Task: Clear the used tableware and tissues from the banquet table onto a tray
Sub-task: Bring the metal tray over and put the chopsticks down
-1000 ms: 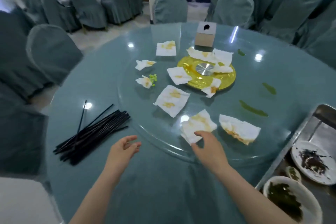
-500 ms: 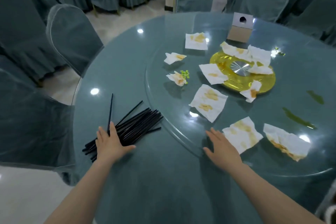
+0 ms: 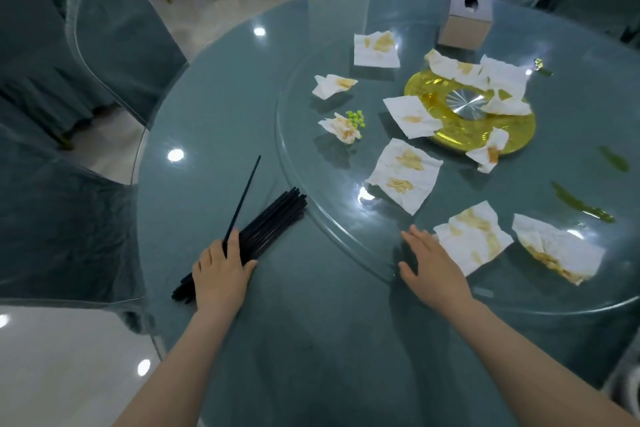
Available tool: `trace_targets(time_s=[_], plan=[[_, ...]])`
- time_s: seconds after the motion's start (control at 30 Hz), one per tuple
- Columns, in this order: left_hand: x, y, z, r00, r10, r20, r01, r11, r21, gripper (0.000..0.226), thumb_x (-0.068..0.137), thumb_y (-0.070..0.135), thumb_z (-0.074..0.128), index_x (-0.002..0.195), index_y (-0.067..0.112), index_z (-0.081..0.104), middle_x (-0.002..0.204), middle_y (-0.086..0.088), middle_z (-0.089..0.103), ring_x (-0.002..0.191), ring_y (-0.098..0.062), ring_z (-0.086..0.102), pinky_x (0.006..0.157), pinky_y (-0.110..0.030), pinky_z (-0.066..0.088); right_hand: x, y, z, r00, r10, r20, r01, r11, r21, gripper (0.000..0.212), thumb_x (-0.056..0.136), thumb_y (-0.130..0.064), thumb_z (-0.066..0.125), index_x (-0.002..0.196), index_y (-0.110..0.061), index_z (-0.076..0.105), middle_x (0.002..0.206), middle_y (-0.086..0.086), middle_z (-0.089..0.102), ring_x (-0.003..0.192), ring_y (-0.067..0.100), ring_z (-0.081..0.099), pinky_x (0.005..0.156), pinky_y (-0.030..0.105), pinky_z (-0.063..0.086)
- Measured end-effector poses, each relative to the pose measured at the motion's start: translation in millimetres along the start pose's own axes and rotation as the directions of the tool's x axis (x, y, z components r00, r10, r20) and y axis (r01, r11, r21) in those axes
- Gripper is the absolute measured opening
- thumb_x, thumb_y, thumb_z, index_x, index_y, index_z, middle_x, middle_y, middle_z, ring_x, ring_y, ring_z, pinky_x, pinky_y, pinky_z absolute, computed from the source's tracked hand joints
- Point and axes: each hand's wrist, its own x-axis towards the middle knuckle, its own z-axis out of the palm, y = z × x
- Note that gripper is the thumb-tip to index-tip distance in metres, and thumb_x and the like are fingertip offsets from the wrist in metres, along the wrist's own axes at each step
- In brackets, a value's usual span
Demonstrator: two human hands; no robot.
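The round table (image 3: 311, 340) fills the frame, its edge close at lower left beside a covered chair (image 3: 114, 38); open cloth lies between the arms. On the glass turntable (image 3: 332, 184), right of centre, tissues (image 3: 405, 173) lie scattered. The chopsticks (image 3: 273, 218) lie lower left, just outside its rim. The left hand (image 3: 221, 270) rests on them, fingers together, curl unclear; I'd gather the stray chopstick (image 3: 246, 191) in, then grip mid-bundle. The right hand (image 3: 433, 267) lies flat, fingers together, on the rim.

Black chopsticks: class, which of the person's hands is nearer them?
Left. The left hand rests on the black chopsticks; the right hand lies to their right, on the glass turntable beside a stained tissue.
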Motion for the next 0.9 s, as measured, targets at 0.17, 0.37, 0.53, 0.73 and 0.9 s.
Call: trace_targets(time_s=[0.17, 0.37, 0.53, 0.73, 0.9], plan=[[-3, -2, -4, 0.988, 0.139, 0.066, -0.148, 0.975, 0.163, 0.065, 0.102, 0.021, 0.037, 0.150, 0.001, -0.003, 0.130, -0.018, 0.045, 0.108, -0.030, 0.046, 0.090, -0.033, 0.039, -1, 2, -3, 1.000, -0.013, 0.015, 0.013, 1.000, 0.009, 0.063, 0.097, -0.037, 0.046, 0.153, -0.026, 0.019, 0.161, -0.010, 0.009, 0.148, 0.011, 0.005, 0.116, 0.030, 0.018], [-12, 1, -5, 0.981, 0.185, 0.059, -0.193, 0.966, 0.170, 0.070, 0.091, -0.006, 0.037, 0.147, -0.008, -0.005, 0.124, -0.020, 0.047, 0.103, -0.031, 0.048, 0.088, -0.035, 0.044, -5, 5, -4, 1.000, -0.012, 0.003, 0.012, 1.000, 0.006, 0.061, 0.098, -0.032, 0.046, 0.153, -0.022, 0.020, 0.162, -0.006, 0.010, 0.148, 0.015, 0.006, 0.117, 0.030, 0.013], [-8, 11, -12, 0.968, 0.092, 0.234, -0.161, 0.942, 0.295, 0.030, 0.091, 0.002, 0.034, 0.120, 0.004, 0.041, 0.120, -0.013, 0.046, 0.106, -0.026, 0.043, 0.087, -0.033, 0.039, -11, 11, -7, 0.999, -0.023, 0.027, 0.024, 0.999, -0.040, 0.061, 0.098, -0.030, 0.043, 0.153, -0.019, 0.018, 0.162, -0.002, 0.008, 0.149, 0.019, 0.007, 0.118, 0.032, 0.012], [-9, 24, -18, 0.935, -0.012, 0.354, -0.037, 0.990, 0.132, 0.034, 0.089, 0.021, 0.059, 0.112, 0.004, 0.041, 0.118, -0.015, 0.048, 0.108, -0.029, 0.048, 0.088, -0.032, 0.042, -16, 20, -10, 0.999, 0.002, 0.044, 0.001, 0.996, -0.088, 0.063, 0.098, -0.029, 0.042, 0.153, -0.020, 0.015, 0.162, -0.003, 0.006, 0.149, 0.019, 0.005, 0.118, 0.037, 0.014], [-15, 27, -19, 0.933, -0.049, 0.357, 0.041, 0.999, 0.030, 0.027, 0.086, 0.019, 0.058, 0.104, 0.005, 0.044, 0.114, -0.018, 0.049, 0.099, -0.033, 0.049, 0.080, -0.033, 0.038, -16, 19, -6, 0.998, 0.029, 0.054, -0.025, 0.997, -0.066, 0.063, 0.097, -0.024, 0.042, 0.153, -0.019, 0.013, 0.162, -0.003, 0.003, 0.149, 0.019, 0.003, 0.118, 0.035, 0.010]])
